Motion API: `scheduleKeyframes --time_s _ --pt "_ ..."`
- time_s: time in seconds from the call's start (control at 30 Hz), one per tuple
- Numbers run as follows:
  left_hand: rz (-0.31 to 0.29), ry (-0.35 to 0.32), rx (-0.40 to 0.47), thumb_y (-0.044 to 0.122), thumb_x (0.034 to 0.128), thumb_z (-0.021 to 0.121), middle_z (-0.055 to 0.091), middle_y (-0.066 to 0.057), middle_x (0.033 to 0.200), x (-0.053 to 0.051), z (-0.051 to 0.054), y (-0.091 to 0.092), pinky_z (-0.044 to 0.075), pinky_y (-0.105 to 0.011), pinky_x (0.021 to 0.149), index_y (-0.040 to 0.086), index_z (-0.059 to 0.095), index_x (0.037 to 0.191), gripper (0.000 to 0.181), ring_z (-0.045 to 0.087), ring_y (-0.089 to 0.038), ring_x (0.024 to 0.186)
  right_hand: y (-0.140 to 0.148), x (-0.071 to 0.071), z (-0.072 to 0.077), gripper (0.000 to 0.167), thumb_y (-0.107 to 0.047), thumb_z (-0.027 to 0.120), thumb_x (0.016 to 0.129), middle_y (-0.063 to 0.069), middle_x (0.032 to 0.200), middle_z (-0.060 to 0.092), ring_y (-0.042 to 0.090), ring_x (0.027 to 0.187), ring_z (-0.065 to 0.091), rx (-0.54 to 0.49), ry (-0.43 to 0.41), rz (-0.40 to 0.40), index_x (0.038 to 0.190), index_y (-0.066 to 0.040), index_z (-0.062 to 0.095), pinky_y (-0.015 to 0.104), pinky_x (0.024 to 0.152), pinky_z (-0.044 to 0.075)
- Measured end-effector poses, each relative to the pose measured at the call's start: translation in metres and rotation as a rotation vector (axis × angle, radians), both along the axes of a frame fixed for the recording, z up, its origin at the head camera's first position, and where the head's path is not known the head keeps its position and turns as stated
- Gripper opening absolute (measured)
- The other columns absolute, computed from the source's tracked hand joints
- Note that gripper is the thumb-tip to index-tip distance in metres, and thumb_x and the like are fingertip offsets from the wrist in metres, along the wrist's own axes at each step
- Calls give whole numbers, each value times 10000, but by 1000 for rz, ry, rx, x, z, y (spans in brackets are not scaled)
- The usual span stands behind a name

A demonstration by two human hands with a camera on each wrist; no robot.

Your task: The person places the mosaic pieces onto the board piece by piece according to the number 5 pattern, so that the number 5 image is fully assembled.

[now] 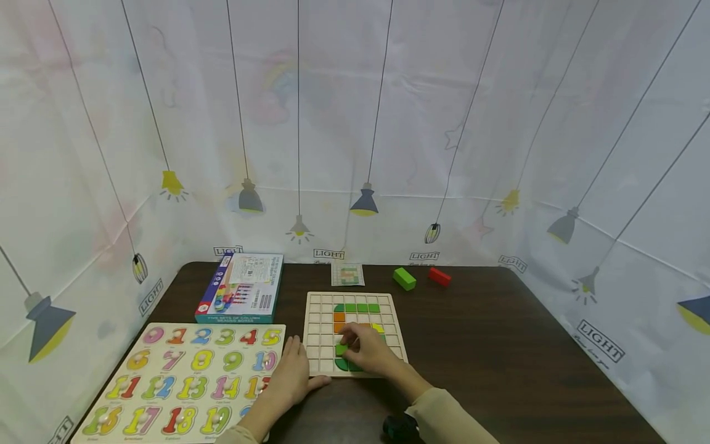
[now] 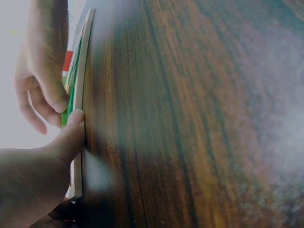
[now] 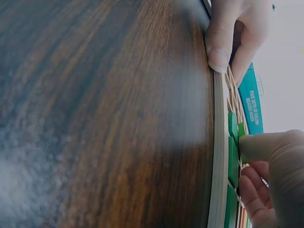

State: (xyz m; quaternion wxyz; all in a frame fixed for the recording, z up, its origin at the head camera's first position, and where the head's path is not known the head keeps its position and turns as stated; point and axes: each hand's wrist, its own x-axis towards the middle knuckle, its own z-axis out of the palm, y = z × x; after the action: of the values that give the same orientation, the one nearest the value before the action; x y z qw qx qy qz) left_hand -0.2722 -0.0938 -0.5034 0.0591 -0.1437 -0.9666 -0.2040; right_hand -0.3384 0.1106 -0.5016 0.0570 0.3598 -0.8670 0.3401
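Note:
A wooden grid board [image 1: 320, 336] lies on the dark table, with green, orange and yellow pieces set in some of its squares. My right hand [image 1: 370, 353] is over the board and pinches a small green block [image 1: 340, 349] between thumb and fingers, above the lower rows. Dark green pieces [image 3: 232, 161] line the near edge in the right wrist view. With fingers extended, my left hand [image 1: 293, 375] rests at the board's left edge; its thumb [image 2: 71, 135] presses the near edge in the left wrist view. My right hand hides part of the grid.
On the left lies a number puzzle board [image 1: 188, 370], partly under my left forearm. Behind it sits a flat box [image 1: 249, 287]. A small pattern card [image 1: 347, 275], a green block [image 1: 404, 279] and a red block [image 1: 439, 276] are at the back. A dark object [image 1: 400, 427] is by my right sleeve.

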Motion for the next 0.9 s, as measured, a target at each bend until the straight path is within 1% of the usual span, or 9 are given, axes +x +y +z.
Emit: scheduleKeyframes --time_s 0.2,0.33,0.5,0.7,0.83,0.9 --pt "3 0 -15 523 781 701 350 -399 1341 -2 4 0 315 -483 1063 -251 395 1257 959 295 -476 1306 -2 -2 5 353 6 661 812 71 921 656 175 805 629 20 -15 1 1155 13 580 261 698 542" --pt "3 5 -13 518 781 704 352 -401 1337 -2 7 0 312 -486 1064 -253 395 1256 957 296 -478 1304 -2 -3 7 368 10 656 815 75 929 657 190 822 632 20 -25 2 1173 17 572 273 710 544" --pt "-4 31 -15 513 772 714 369 -405 1318 -3 8 0 311 -490 1063 -258 404 1241 955 313 -478 1293 -2 -5 8 363 16 655 816 69 930 654 179 829 626 17 -16 -2 1169 11 571 262 710 538" --pt "-14 38 -36 532 769 705 376 -410 1310 -2 3 0 311 -494 1062 -260 409 1235 965 326 -480 1285 0 -3 4 338 -3 667 816 47 919 651 118 795 605 27 -29 -11 1144 -4 583 237 701 527" --pt "-19 68 -41 533 762 709 389 -409 1295 -3 -3 -1 316 -497 1055 -264 414 1225 968 337 -482 1274 1 -2 -1 327 9 654 819 59 928 652 143 815 614 3 -35 -13 1139 4 583 242 707 528" --pt "-23 68 -37 534 760 709 392 -410 1289 -1 -6 -1 313 -499 1056 -267 415 1221 969 339 -483 1271 1 0 -4 322 7 645 822 56 934 653 144 825 615 1 -35 -16 1138 -3 585 237 709 528"
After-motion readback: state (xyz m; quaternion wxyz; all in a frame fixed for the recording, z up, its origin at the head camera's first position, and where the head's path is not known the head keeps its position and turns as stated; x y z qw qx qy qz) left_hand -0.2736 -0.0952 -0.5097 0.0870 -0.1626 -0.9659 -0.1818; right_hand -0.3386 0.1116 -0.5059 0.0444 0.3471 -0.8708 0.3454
